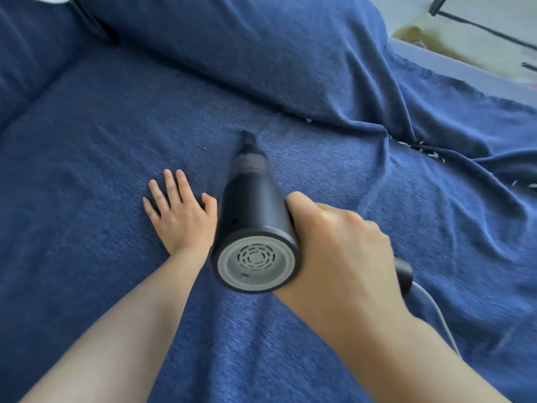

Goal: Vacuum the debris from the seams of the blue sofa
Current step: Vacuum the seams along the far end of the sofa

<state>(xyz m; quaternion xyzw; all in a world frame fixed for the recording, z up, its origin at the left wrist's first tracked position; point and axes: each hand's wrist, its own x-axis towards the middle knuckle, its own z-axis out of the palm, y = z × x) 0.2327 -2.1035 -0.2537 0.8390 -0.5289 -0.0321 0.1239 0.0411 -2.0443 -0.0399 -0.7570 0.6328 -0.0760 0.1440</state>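
blue sofa (96, 158) | rumpled cover | white debris (418, 145) in right-hand folds | left hand (180, 210) flat on seat

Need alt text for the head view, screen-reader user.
A person's right hand grips a dark handheld vacuum, its nozzle pointed at a blue sofa seat, while the left hand rests flat on the fabric beside it. White debris lies in folds to the right.

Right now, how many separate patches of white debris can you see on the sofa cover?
3: one by the cushion seam, one along the right-hand fold, one at the right edge. Folds may hide more.
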